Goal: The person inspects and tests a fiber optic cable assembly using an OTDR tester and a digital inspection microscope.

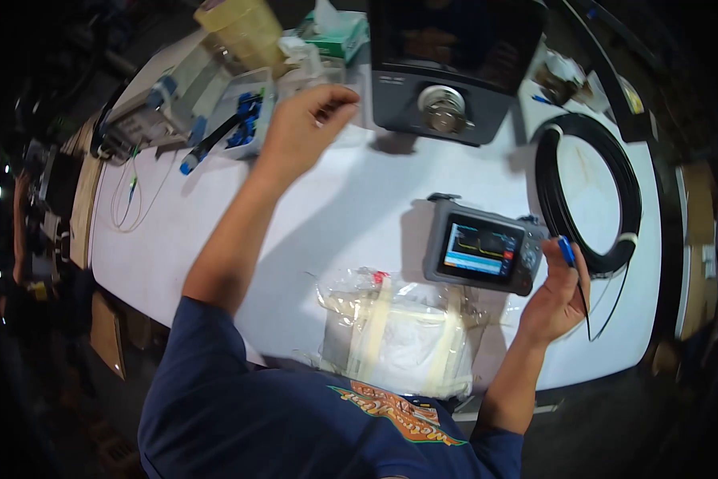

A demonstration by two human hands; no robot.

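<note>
My right hand is raised at the right of the white table, shut on a blue connector pinched in its fingertips. A thin black cable hangs from the connector. Just beyond it lies a coil of black cable. Left of this hand stands a grey handheld tester with its screen lit. My left hand is stretched to the far side, fingers pinched together beside a white tray of blue connectors and some clear plastic. I cannot make out anything between its fingers.
A dark machine with a metal knob stands at the far edge. Close to my chest sits a plastic-wrapped taped package. A yellowish container, a green tissue box and a grey device crowd the far left.
</note>
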